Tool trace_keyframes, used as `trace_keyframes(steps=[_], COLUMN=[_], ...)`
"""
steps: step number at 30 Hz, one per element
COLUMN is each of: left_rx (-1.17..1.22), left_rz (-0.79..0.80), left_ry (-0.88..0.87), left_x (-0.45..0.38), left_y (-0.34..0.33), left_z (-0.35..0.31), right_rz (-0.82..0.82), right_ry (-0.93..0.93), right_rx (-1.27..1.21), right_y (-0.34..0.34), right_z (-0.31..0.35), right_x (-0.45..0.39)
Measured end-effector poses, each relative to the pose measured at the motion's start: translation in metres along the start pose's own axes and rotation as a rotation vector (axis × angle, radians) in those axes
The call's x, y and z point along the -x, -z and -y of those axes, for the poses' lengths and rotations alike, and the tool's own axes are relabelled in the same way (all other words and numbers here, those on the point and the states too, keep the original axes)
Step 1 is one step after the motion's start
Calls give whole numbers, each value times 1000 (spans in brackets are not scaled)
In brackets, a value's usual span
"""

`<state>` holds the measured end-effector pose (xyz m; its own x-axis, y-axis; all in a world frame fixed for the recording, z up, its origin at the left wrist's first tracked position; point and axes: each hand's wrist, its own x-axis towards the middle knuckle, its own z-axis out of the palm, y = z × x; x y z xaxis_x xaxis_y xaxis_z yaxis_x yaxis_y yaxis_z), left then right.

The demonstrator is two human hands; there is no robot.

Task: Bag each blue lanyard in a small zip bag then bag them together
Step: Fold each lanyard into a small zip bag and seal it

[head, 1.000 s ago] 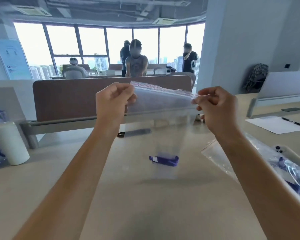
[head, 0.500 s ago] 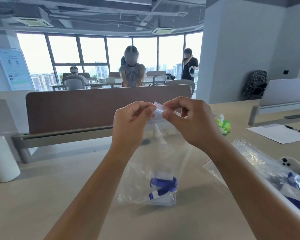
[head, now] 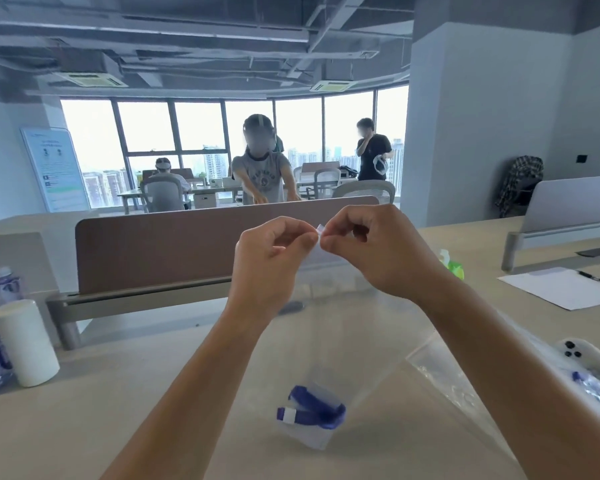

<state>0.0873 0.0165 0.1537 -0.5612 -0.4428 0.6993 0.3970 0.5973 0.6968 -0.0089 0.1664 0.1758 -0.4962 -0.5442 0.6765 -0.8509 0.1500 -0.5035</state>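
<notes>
I hold a large clear zip bag [head: 343, 327] upright above the table, its top strip pinched between my left hand [head: 274, 251] and my right hand [head: 371, 247], fingertips almost touching at the middle of the strip. At the bottom of this bag lies a blue lanyard [head: 312, 408] folded inside a small zip bag [head: 314, 434]. At the right edge of the table lie more clear bags [head: 471, 375] with blue lanyards [head: 589, 386] among them.
A white phone [head: 582, 355] lies on the bags at right. A white cylinder [head: 25, 341] and a water bottle [head: 2, 284] stand at left. A brown desk divider [head: 174, 247] runs behind my hands. Paper with a pen [head: 565, 289] lies far right. People stand beyond.
My hands came together from the bag's two top corners to the middle of the zip strip. The bag hangs lower, and the view has tilted.
</notes>
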Motion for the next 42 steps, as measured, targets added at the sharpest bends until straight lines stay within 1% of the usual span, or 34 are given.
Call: trace_keyframes(steps=[4,10,15,22,25,28,31,34,38,42], left_rx=[-70,-21,-108,-155,-128,-61,-109,-149,-148,-130], left_rz=[24,19,58,63,41,54,80,86,78,74], left_ry=[-2,73,65,93,145,223,208,185,214,228], left_x=[3,17,27,62,75,83,87,92,98,99], left_y=[-8,-18,-18,-25,-25,-27,-28,-32,-41,-56], left_z=[-5,-1,10,35,41,43,48,51,52,54], right_rz=[36,75,101,208,202,192,181,156,138,92], right_ry=[0,-7,-75,-130,-168,-157,-162,-203,-309,-361], right_rx=[-12,-73,-80,-74,-113,-110,-106,-123,-141,-109], right_y=[7,5,-1,-19,-26,-30,-33,-37,-31,-17], right_z=[-5,-17,-32,-50,-59,-63,-67,-74,-85,-97], right_x=[2,11,22,53,65,71,76,82,93,108])
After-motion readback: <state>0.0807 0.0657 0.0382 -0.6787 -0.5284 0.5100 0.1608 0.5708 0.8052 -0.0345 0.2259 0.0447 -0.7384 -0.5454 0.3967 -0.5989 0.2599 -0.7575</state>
